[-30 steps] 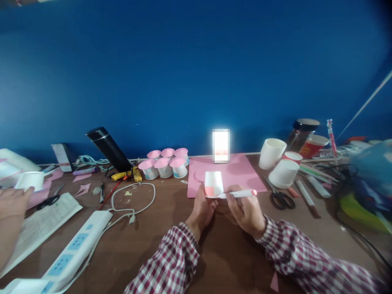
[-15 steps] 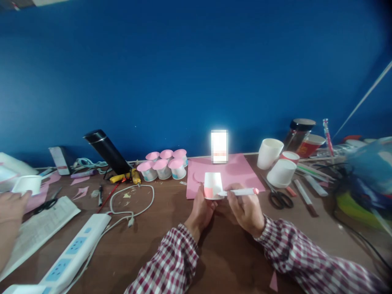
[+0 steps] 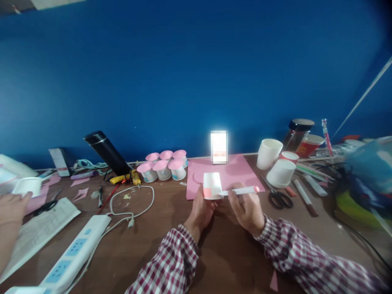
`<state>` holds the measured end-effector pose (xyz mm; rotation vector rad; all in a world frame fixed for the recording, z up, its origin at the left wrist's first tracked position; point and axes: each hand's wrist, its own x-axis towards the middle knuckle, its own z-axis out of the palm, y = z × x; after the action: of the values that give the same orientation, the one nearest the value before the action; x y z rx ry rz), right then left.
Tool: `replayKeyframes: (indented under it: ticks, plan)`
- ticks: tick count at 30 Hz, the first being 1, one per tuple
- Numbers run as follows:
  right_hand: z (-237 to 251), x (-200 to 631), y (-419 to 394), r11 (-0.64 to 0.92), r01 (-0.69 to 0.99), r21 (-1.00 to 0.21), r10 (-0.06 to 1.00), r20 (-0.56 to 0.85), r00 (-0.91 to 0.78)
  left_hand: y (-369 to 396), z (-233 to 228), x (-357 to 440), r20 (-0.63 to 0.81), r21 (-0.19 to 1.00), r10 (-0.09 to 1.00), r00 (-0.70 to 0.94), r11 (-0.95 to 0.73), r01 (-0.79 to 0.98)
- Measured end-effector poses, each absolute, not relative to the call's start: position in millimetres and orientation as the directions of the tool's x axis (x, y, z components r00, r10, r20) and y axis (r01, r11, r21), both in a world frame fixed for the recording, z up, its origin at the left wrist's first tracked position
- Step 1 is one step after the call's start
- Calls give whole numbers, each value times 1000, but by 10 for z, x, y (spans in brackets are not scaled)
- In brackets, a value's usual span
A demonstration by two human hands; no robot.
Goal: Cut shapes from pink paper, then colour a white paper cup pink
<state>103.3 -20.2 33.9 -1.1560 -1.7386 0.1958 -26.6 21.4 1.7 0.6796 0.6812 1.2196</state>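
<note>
A white paper cup [image 3: 212,181] with a pink-orange patch low on its left side is gripped by my left hand [image 3: 201,210], near the front edge of a pink paper sheet [image 3: 235,173]. My right hand [image 3: 247,210] closes around a white marker [image 3: 243,190] with a pinkish end cap. The marker's tip points left, at the lower right of the cup's side; whether it touches I cannot tell. Left of the sheet stand several small cups [image 3: 162,169] topped with pink paper.
Black scissors [image 3: 280,200], white cups [image 3: 281,173] and loose markers [image 3: 306,196] lie on the right. At left are a power strip [image 3: 75,249], a white cable [image 3: 131,218], a black flask [image 3: 107,152] and another person's hand [image 3: 12,212] at a white cup [image 3: 28,186].
Hardly anything differs. The cup and marker sit slightly further left in the view, and the marker's tip has shifted a little along with the cup.
</note>
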Motion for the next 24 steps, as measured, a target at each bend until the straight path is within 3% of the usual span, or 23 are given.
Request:
replayKeyframes:
  ticks: [3,13,24]
  plan:
    - [329,1037,-199,523,606,-599,772,634,-39,215,15,-271,-55,771,972,228,187,-608]
    - [321,1032,-201,516,630,-580,789,609,-86,235,5,-277,-156,708,959,236,275,-650]
    - [314,1045,-186,529,600,-600,760,649,-21,230,-12,-301,-110,716,952,287,276,-642]
